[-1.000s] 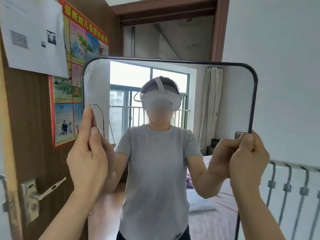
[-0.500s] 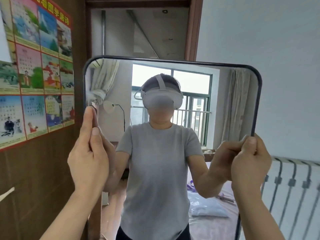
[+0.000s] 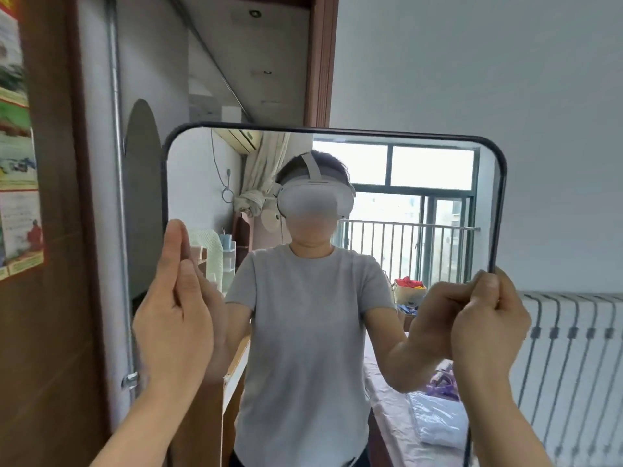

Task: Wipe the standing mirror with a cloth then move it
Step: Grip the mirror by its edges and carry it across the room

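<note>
The standing mirror (image 3: 438,156), a tall rectangle with rounded corners and a thin black frame, is held upright in front of me. My left hand (image 3: 173,311) clasps its left edge, fingers flat along the frame. My right hand (image 3: 487,328) is fisted around its right edge. The glass reflects a person in a grey T-shirt wearing a headset, plus a window and a bed behind. No cloth is in view. The mirror's base is below the picture.
A brown wooden door (image 3: 50,332) with a colourful poster (image 3: 17,146) stands at the left, with a metal pipe (image 3: 118,197) beside it. The open doorway (image 3: 236,62) lies behind the mirror. A white radiator (image 3: 573,348) runs along the right wall.
The mirror has been carried to the right, away from the door and in front of the doorway. The reflection has swung to show more of the window. Both hands keep the same grip.
</note>
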### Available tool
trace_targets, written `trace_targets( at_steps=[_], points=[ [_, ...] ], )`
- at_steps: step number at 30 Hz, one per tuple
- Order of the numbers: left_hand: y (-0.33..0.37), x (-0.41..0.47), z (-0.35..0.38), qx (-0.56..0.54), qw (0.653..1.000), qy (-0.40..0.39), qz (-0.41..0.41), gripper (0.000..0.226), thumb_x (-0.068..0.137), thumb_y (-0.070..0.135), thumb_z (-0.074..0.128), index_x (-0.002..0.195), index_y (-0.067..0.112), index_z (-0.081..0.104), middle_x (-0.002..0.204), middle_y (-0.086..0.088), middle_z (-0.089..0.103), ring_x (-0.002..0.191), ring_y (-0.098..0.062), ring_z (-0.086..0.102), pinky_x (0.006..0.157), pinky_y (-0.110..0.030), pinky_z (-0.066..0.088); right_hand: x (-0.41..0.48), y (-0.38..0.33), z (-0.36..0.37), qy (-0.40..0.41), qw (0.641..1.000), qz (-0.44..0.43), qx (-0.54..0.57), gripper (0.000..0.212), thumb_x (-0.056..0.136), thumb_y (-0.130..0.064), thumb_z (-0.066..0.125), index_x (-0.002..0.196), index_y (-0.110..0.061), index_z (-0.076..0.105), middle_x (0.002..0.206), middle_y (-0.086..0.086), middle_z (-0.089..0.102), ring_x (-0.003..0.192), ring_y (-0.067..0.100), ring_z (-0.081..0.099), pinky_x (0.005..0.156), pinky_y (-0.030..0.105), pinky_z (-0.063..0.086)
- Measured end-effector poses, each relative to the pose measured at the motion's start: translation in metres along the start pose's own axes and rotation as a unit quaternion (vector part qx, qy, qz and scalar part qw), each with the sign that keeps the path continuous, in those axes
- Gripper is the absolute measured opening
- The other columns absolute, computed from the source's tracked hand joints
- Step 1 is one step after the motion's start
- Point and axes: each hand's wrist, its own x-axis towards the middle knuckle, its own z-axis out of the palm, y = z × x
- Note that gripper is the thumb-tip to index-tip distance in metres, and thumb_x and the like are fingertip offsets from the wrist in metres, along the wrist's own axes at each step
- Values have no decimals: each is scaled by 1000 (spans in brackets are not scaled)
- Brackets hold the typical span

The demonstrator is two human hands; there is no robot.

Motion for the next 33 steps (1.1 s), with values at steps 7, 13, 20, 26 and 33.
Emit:
trace_targets(
  at_steps=[7, 13, 20, 26, 33],
  points=[
    [-26, 12, 31, -47, 998, -50, 2, 45, 99, 40, 29, 142, 29, 33, 134, -7, 54, 118, -25, 53, 92, -37, 42, 4, 10, 3, 42, 999, -8, -21, 40, 97, -11, 36, 62, -28, 37, 54, -11, 42, 51, -3, 41, 48, 8, 30],
    [-47, 17, 70, -60, 997, -41, 3, 45, 100, 35, 29, 145, 28, 32, 133, -7, 56, 118, -28, 56, 92, -46, 46, 14, 23, 4, 67, 997, -12, -44, 37, 96, -11, 34, 60, -16, 37, 53, -6, 40, 50, 3, 37, 47, 12, 28],
    [-72, 12, 136, -131, 991, 18, -8, 43, 102, 36, 28, 138, 58, 21, 133, 50, 29, 123, 20, 34, 102, -16, 31, 33, 40, -1, 86, 994, -26, -68, 38, 96, -10, 35, 60, -22, 39, 57, -4, 40, 52, 1, 39, 48, 12, 28],
    [-59, 4, 173, -107, 994, 18, -9, 43, 102, 35, 27, 137, 58, 23, 135, 44, 35, 119, 9, 46, 96, -27, 41, 56, 57, -11, 98, 991, -35, -83, 38, 96, -10, 35, 60, -23, 37, 49, -15, 44, 51, 1, 39, 47, 11, 27],
    [-41, -7, 190, -145, 988, -44, -26, 48, 101, 29, 35, 127, 69, 29, 112, 53, 41, 101, 14, 46, 87, -2, 35, 78, 69, -21, 133, 983, -29, -124, 21, 98, -16, 35, 82, -16, 49, 65, -9, 46, 61, 0, 44, 55, 9, 33]
  ],
)
